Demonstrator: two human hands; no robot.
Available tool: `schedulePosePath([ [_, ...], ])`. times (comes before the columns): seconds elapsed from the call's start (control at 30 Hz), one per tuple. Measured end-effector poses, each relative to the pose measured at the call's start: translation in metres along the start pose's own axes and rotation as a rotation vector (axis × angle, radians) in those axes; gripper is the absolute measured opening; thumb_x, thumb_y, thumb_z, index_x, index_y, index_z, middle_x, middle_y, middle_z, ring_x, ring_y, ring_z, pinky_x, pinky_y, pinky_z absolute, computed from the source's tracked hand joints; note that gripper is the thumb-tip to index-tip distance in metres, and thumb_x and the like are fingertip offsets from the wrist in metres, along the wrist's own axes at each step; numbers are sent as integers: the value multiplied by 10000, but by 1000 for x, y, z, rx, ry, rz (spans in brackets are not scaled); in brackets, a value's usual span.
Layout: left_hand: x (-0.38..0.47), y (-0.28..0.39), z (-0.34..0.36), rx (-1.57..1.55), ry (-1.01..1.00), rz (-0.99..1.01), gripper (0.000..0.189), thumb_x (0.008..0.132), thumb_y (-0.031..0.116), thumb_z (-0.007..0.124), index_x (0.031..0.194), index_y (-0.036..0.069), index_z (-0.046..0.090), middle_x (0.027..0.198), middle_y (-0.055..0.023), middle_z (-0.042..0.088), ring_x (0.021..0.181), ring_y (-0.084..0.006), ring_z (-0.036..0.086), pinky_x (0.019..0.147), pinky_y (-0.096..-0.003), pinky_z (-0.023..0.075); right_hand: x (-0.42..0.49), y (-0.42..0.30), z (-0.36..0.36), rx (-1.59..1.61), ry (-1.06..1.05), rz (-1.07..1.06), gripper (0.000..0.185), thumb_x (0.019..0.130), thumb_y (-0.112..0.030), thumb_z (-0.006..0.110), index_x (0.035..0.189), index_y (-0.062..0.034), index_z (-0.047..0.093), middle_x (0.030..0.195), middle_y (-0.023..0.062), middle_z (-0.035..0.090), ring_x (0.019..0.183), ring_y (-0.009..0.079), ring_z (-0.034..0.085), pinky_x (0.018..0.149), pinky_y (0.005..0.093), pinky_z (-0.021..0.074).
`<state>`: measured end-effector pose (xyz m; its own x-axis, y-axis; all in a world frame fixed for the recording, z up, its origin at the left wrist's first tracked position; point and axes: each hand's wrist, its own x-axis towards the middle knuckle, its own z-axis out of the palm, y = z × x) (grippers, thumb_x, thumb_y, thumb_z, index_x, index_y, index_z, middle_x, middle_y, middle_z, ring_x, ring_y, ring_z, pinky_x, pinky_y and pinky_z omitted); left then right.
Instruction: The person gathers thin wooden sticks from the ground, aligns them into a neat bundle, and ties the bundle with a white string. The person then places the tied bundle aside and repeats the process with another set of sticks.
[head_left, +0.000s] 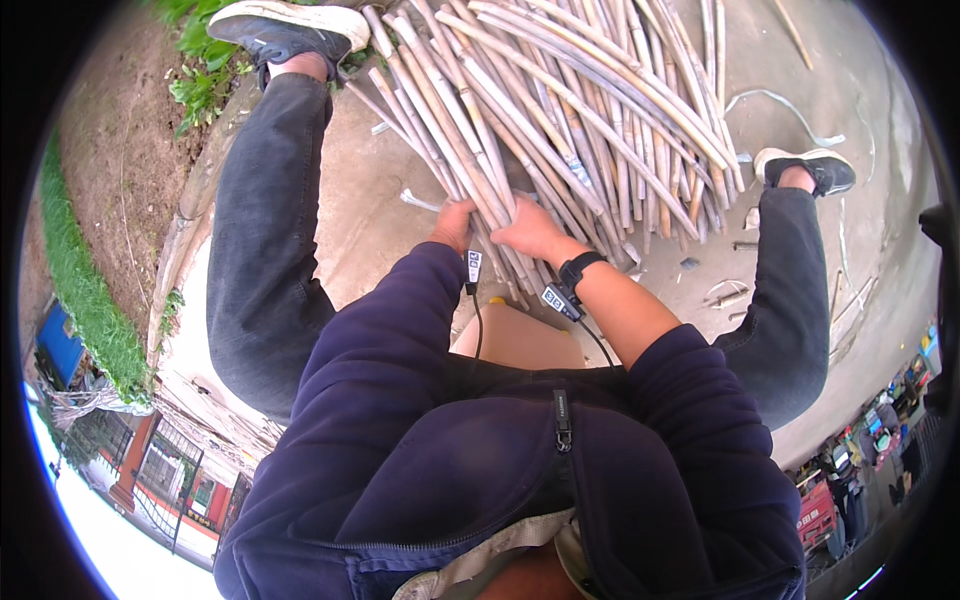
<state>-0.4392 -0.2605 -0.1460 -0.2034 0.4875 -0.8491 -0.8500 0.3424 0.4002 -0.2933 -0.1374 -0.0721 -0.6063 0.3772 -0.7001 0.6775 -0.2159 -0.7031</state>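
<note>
A small bundle of bamboo poles (456, 139) lies between my two hands, at the left side of a large loose pile of bamboo poles (600, 97) on the concrete ground. My left hand (454, 223) grips the bundle from its left side near the close ends. From the right side, my right hand (531, 229) closes around the same poles, thumb on top. The far ends of these poles reach towards my left shoe. Fingers under the bundle are hidden. Each wrist has a small tag with a cable, and a black band circles the right one.
My legs spread on either side of the pile. White plastic strips (787, 112) and short bamboo pieces (731, 298) lie on the ground at right. A raised edge (180, 225) borders soil and green plants at left. Cluttered items stand at the far lower right.
</note>
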Motion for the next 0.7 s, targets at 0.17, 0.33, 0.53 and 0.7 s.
schedulePosePath([
  [0.17,-16,-5,28,471,444,291,667,812,87,755,1404,-90,506,1242,-227,691,1150,-324,679,1003,-399,524,6,13,-1,96,-52,118,596,746,-171,810,1292,9,650,1182,190,747,1097,308,716,982,381,546],
  [0.33,-14,-2,32,678,588,378,818,774,166,810,1454,-105,445,1343,-309,603,1282,-411,594,1092,-439,465,11,22,-1,6,-54,47,631,732,-211,819,1275,56,641,1210,263,726,1135,392,695,991,405,538],
  [0.53,-33,5,37,1017,798,460,889,760,206,882,1449,-116,422,1417,-315,531,1331,-375,548,1133,-452,425,12,31,3,187,-85,63,657,723,-219,831,1283,64,638,1192,233,734,1117,353,701,994,395,534],
  [0.7,-54,32,55,711,459,385,501,889,242,794,1219,-89,614,1043,-212,700,909,-291,691,840,-394,562,14,37,-5,281,-134,114,604,744,-179,822,1283,40,662,1153,197,742,1057,303,710,948,386,545],
])
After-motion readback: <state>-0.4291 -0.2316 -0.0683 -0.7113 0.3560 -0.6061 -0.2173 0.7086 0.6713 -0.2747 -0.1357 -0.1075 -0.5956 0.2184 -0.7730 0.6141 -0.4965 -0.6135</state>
